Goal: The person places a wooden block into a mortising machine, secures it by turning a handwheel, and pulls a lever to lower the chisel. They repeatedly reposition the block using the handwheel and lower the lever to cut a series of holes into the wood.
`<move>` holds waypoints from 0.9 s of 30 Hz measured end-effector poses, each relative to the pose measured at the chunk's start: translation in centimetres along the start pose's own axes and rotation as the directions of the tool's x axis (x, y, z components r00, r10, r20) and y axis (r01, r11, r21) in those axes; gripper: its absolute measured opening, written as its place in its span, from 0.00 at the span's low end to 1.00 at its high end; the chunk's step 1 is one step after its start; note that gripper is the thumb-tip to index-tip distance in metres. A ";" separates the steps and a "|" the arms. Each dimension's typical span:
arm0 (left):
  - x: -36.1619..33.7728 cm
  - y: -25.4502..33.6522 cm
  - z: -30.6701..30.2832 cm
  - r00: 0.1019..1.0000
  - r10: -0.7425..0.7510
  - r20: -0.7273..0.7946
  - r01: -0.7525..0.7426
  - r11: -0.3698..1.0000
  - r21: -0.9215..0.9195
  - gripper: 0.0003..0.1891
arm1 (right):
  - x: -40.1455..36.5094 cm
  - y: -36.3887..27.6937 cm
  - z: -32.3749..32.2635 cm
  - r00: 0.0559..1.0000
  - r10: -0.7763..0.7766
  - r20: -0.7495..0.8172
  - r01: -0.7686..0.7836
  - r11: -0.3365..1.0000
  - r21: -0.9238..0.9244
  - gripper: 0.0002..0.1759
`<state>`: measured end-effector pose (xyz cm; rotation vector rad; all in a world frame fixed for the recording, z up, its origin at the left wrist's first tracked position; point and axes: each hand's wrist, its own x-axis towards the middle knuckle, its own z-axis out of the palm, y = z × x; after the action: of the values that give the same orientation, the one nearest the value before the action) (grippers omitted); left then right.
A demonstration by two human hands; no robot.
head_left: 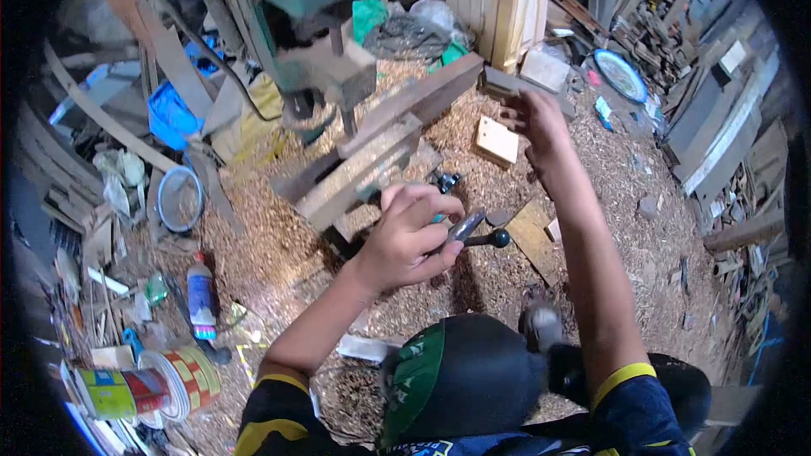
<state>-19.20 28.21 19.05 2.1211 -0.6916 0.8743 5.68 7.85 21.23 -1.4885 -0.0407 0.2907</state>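
Note:
My left hand point(410, 232) is closed, its fingers wrapped round a grey metal handle point(467, 224) low on a machine. Just past my fingertips sticks out a lever with a black ball knob point(500, 238). Ahead of that hand, a long wooden beam point(431, 101) lies slantwise on the machine, under a vertical metal tool point(347, 114), with a paler timber point(363, 171) along its near side. My right hand point(538, 122) is raised at the far right end of the beam, fingers apart and slightly bent, near a dark wood piece point(515, 84). Nothing shows in its grasp.
Wood shavings cover the floor point(617, 262). Beyond my hands lie a pale block point(496, 142) and a flat board point(532, 241). A bottle point(201, 295) and a striped bucket point(182, 380) stand at left. Planks point(507, 0) lean at the back; a round basin point(621, 74) sits at right.

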 end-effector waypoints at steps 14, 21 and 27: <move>6.9 5.4 4.2 0.953 -0.284 0.103 0.217 0.881 0.421 0.19 | -6.5 -16.8 10.8 0.591 -0.727 0.349 0.644 0.686 0.338 0.15; 7.7 5.6 3.6 0.831 -0.514 0.211 0.423 0.832 0.359 0.19 | -7.4 -30.4 16.6 0.352 -0.922 0.162 0.786 0.385 0.484 0.31; 6.0 4.4 4.1 0.831 -0.479 0.283 0.356 0.849 0.390 0.22 | -4.9 -45.0 20.3 0.411 -0.790 0.456 0.491 0.613 0.619 0.27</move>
<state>-16.98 21.23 23.38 2.6360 -0.2318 0.3519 4.29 24.12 68.04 -0.7580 -1.1395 0.1723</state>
